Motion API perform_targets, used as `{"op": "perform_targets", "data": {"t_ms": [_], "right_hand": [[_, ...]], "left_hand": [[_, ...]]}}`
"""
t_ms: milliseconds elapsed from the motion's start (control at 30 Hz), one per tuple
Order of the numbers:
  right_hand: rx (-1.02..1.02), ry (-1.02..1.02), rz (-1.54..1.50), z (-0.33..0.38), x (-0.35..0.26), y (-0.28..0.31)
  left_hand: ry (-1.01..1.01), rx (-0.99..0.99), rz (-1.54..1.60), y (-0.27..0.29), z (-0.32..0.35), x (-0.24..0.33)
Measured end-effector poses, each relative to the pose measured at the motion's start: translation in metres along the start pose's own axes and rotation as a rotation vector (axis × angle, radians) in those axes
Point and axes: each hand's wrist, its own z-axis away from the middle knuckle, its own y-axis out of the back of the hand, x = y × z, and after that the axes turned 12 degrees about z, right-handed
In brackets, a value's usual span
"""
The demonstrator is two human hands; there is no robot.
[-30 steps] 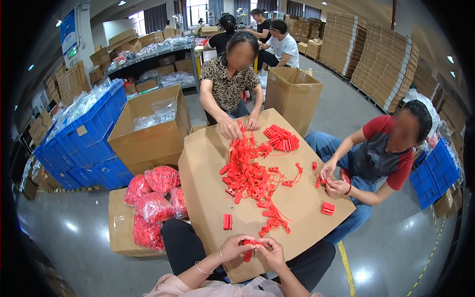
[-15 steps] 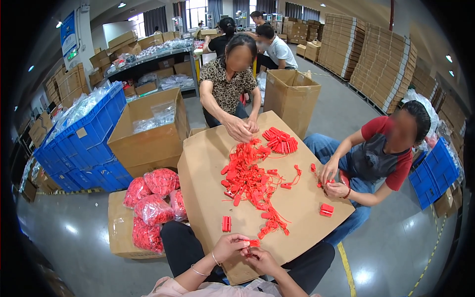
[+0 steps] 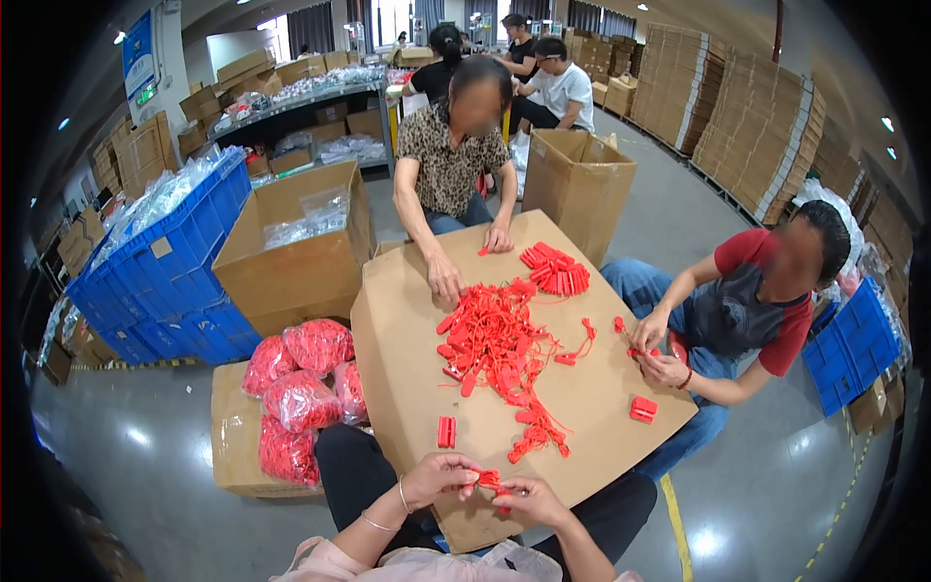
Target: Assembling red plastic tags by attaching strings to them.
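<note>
Over the near edge of the cardboard tabletop point(image 3: 592, 427), my left hand point(image 3: 438, 479) pinches a looped red cord point(image 3: 489, 478) between thumb and fingertips. My right hand point(image 3: 535, 501) grips a small red plastic piece point(image 3: 503, 495) that seems joined to that cord. Just beyond my left hand stands a small block of red pieces point(image 3: 446, 433). A tangled pile of red corded pieces point(image 3: 490, 335) spreads over the middle, its tail of cords point(image 3: 536, 441) reaching toward my hands. Farther back lie red pieces lined up in a fan point(image 3: 556, 269).
Across the table, a person's hand point(image 3: 446, 281) touches the pile; at the right another person's hands point(image 3: 655, 351) hold a red piece near a second red block point(image 3: 643, 408). Bags of red pieces point(image 3: 303, 400) rest on a carton at left. Blue crates point(image 3: 165, 262) and open cartons point(image 3: 580, 184) surround the table.
My hands have drawn slightly apart, with the red cord now spread between them. The person across has lowered one hand to the pile's left edge and the other to the tabletop.
</note>
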Motion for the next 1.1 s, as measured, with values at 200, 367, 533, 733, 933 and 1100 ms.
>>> {"op": "perform_targets", "data": {"t_ms": [200, 367, 533, 733, 933, 1100], "right_hand": [[-0.049, -0.183, -0.134, -0.007, -0.039, 0.036], [0.011, -0.074, -0.100, -0.017, -0.036, 0.029], [0.201, 0.141, -0.063, -0.020, -0.027, -0.005], [0.287, 0.345, 0.158, -0.019, -0.032, -0.024], [0.352, 0.430, 0.293, -0.022, -0.017, -0.024], [0.172, -0.097, -0.324, -0.020, 0.004, -0.030]], "left_hand": [[0.131, -0.048, -0.502, -0.010, 0.002, 0.013], [0.126, -0.008, -0.634, -0.014, 0.000, 0.013], [0.049, -0.002, -0.859, -0.012, 0.000, 0.007], [0.063, 0.035, -0.900, -0.015, 0.003, 0.012], [0.045, 0.036, -0.633, -0.004, -0.001, 0.001], [0.010, 0.067, -0.509, 0.002, -0.003, -0.017]]}}
